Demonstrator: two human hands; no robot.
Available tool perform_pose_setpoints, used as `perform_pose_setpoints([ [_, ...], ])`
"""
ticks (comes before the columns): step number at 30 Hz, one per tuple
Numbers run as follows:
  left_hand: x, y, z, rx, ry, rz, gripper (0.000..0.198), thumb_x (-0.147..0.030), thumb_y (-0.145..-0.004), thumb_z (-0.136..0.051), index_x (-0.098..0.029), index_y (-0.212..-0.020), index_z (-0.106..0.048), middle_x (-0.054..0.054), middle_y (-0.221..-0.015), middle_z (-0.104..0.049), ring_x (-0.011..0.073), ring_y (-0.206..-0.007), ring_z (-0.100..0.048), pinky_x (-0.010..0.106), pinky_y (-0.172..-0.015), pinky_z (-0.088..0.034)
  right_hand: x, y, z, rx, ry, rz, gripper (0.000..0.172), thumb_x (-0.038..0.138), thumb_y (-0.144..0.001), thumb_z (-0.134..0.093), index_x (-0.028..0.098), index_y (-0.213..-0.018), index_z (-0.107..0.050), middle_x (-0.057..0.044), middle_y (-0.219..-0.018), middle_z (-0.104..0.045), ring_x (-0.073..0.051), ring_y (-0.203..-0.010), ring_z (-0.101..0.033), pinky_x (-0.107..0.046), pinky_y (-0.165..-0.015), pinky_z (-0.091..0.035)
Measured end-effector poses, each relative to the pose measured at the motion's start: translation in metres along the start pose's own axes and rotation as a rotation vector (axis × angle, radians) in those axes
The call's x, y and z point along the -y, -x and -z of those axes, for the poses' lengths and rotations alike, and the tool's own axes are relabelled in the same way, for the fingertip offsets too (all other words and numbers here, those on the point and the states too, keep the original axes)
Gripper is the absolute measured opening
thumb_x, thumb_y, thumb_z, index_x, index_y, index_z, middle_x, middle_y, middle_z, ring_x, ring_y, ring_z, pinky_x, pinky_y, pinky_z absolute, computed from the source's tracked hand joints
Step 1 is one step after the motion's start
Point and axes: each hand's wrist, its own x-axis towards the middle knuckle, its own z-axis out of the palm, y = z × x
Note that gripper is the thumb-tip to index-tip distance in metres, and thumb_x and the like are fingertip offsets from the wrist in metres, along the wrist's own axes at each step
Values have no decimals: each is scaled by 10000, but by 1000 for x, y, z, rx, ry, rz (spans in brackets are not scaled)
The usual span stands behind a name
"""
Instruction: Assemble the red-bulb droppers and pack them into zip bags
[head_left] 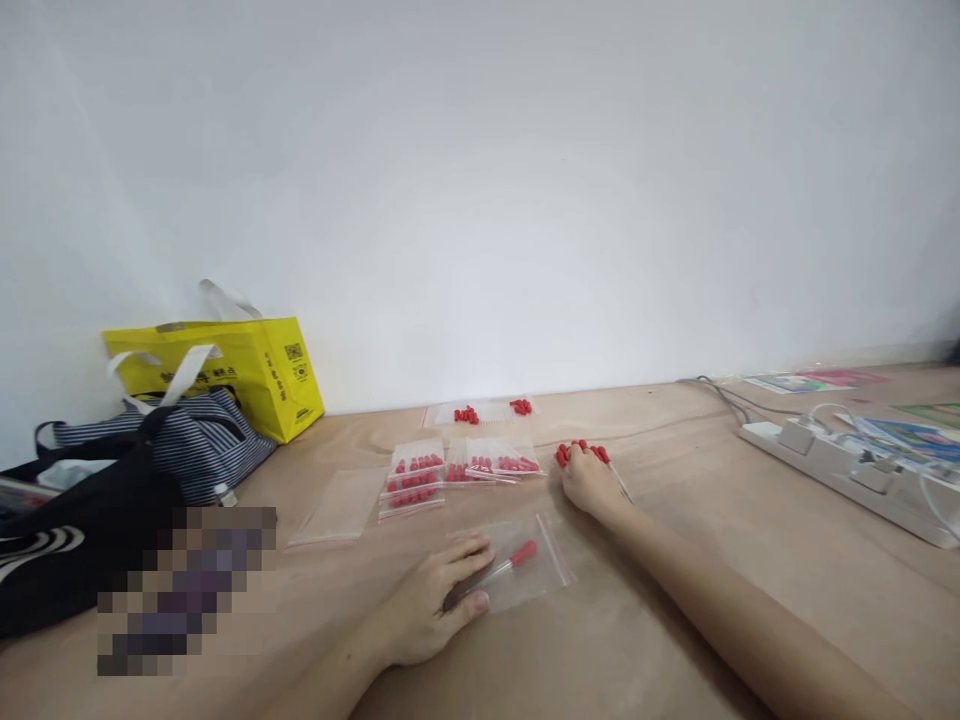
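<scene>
My left hand [435,605] lies on a clear zip bag [529,587], thumb and fingers apart. Inside that bag is one glass dropper [523,552] with a red rubber bulb. Farther right, the fingers of my right hand [589,482] are closed over a small group of red-bulbed droppers [602,454]; my fingers hide how many are gripped. Filled zip bags [416,480] sit in a stack beyond my left hand, and more filled bags [499,465] overlap beside them. Flat clear zip bags [345,505] rest to the left.
Against the wall, another clear bag [491,412] has red-bulbed droppers on it or in it. At left stand a yellow shopping bag [281,385], a striped bag [232,450] and a black bag [97,540]. A white power strip [840,480] with cables lies at right, near colourful sheets [911,440].
</scene>
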Motion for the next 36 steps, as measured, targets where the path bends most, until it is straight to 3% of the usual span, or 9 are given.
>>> perform_pose_setpoints([
  [7, -4, -1, 1, 2, -13, -13, 450, -349, -793, -503, -256, -1230, -444, 46, -1334, -380, 249, -1211, -348, 447, -1000, -277, 18, -2, -14, 23, 30, -61, 285, 25, -758, -355, 28, -1018, -470, -239, -954, -566, -264, -903, -571, -332, -717, -401],
  [10, -2, -1, 0, -6, -4, -24, 447, -350, -794, -503, -262, -1228, -445, 43, -1338, -375, 247, -1208, -352, 440, -995, -289, 17, -2, -6, 17, -25, -28, 343, 31, -734, -394, 13, -1075, -424, -261, -982, -544, -265, -890, -574, -326, -710, -409],
  [13, -1, -1, 0, -3, -12, -25, 447, -346, -793, -503, -260, -1227, -446, 45, -1338, -374, 244, -1211, -349, 443, -992, -292, 8, 1, 10, 2, -109, 34, 435, 81, -752, -391, 64, -1180, -314, -192, -985, -556, -214, -879, -573, -286, -722, -416],
  [15, -1, -1, 0, 1, -17, -23, 446, -350, -794, -501, -260, -1228, -444, 47, -1337, -376, 243, -1212, -346, 447, -991, -293, -2, 8, 18, -20, -302, 91, 472, 137, -781, -359, 120, -1228, -209, -112, -941, -562, -165, -805, -580, -259, -683, -435],
  [18, -1, -1, 1, -8, -12, -25, 442, -352, -798, -498, -273, -1229, -441, 40, -1337, -377, 246, -1211, -349, 447, -986, -300, -14, 27, 19, -59, -828, 111, 482, 270, -791, -358, 198, -1213, -137, -20, -849, -522, -112, -531, -530, -258, -515, -451],
  [22, -1, -1, 1, -7, -31, -17, 439, -355, -802, -494, -271, -1230, -440, 38, -1338, -376, 250, -1212, -345, 440, -988, -302, -19, 55, 5, -3, -1239, -26, 603, 299, -705, -485, 248, -1197, -139, 37, -744, -453, -101, -472, -495, -269, -475, -468],
  [27, -1, -2, 1, 5, -44, -5, 445, -374, -809, -482, -265, -1237, -432, 40, -1343, -368, 248, -1215, -340, 438, -993, -295, -7, 72, -1, 93, -1399, -196, 562, 263, -670, -532, 241, -1131, -213, 54, -648, -429, -118, -507, -511, -273, -501, -488],
  [32, 1, -2, -1, -5, -46, -8, 450, -372, -812, -479, -266, -1245, -420, 40, -1352, -354, 241, -1225, -325, 436, -999, -282, 1, 81, -4, 210, -1461, -135, 430, 436, -655, -578, 206, -955, -374, 33, -674, -506, -108, -569, -550, -277, -585, -493],
  [36, -1, -2, -1, -8, -29, -7, 455, -382, -809, -484, -266, -1245, -421, 44, -1348, -359, 242, -1220, -332, 440, -1000, -279, 1, 84, -7, 342, -1304, -23, 446, 533, -623, -579, 156, -844, -491, 53, -551, -488, -60, -411, -451, -210, -427, -415],
])
